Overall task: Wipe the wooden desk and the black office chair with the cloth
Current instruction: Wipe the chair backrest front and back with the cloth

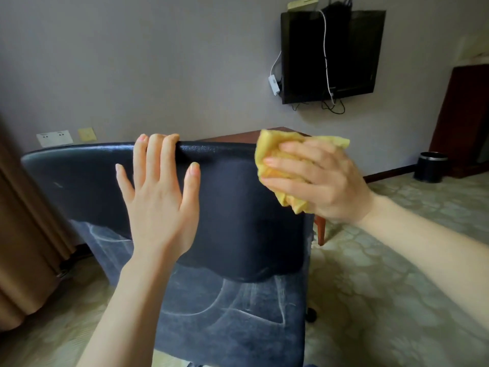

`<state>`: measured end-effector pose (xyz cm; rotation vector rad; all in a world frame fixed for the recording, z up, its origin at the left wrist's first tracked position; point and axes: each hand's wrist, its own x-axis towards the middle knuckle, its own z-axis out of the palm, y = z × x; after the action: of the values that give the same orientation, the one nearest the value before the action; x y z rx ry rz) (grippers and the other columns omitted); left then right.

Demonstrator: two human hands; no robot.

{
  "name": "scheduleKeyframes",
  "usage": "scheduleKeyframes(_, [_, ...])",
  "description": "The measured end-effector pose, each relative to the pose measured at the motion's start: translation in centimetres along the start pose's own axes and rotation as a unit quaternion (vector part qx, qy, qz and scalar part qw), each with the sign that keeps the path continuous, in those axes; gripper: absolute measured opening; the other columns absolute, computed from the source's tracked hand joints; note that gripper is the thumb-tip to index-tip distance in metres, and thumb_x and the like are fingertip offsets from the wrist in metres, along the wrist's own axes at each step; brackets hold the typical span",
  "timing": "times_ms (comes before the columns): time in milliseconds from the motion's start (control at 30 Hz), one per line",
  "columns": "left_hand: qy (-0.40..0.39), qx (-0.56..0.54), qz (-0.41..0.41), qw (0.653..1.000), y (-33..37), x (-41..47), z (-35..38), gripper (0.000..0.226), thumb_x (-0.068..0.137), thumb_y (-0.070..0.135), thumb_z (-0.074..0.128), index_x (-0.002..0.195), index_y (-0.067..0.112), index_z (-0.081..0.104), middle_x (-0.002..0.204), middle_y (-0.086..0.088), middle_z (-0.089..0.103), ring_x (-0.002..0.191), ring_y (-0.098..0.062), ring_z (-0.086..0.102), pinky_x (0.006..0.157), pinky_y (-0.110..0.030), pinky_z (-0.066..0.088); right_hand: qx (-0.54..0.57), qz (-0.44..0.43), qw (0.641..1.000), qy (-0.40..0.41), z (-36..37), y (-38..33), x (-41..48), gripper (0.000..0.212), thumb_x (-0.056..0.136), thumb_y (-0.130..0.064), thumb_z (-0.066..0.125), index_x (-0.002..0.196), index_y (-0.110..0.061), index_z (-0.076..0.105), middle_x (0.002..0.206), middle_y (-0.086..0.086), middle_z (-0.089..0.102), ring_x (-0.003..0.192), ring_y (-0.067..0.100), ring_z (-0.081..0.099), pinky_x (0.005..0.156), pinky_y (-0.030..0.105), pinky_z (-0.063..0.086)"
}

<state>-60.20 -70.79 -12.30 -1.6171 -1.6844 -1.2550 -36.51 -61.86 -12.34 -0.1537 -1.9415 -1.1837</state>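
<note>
Curtain (23,234) at far left; sockets (54,138) on the wall behind.

Chair (238,207) mid-frame, its back toward the camera, pale streaks low on the back and seat.

Left hand (158,197): wide, palm flat on the chair back, fingers spread, tips reaching the top edge.

Desk (232,137): only a corner shows, just behind the chair's top edge.

Cloth (275,154): yellow, bunched, against the chair's upper right corner.

Right hand (317,178): fingers curved over the cloth, holding it to the chair. Thumb hidden, so the grip probably runs underneath.

TV (330,56) on the wall above, cables hanging. Bin (431,168) on the floor, far right.
</note>
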Motion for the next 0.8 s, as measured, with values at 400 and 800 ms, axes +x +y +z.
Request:
scheduleKeyframes(400, [0.000, -0.043, 0.000, 0.999, 0.1, -0.1, -0.4, 0.063, 0.093, 0.047, 0.003, 0.139, 0.019, 0.037, 0.149, 0.004, 0.030, 0.145, -0.013, 0.009, 0.116, -0.045, 0.003, -0.041, -0.099, 0.991, -0.084, 4.1, -5.4, 6.4, 0.025, 0.097, -0.015, 0.046, 0.104, -0.020, 0.070, 0.129, 0.007, 0.060, 0.126, 0.027, 0.051, 0.106, 0.042, 0.036])
scheduleKeyframes(800, [-0.003, -0.019, -0.001, 1.000, -0.3, 0.1, -0.6, 0.058, 0.092, 0.045, 0.012, 0.140, 0.021, 0.036, 0.148, 0.004, 0.032, 0.144, -0.013, 0.013, 0.117, -0.049, 0.007, -0.061, -0.147, 0.962, -0.220, 4.3, -8.3, -4.7, 0.040, 0.101, -0.006, 0.032, 0.128, -0.017, 0.059, 0.143, 0.003, 0.048, 0.134, 0.019, 0.042, 0.115, 0.036, 0.022])
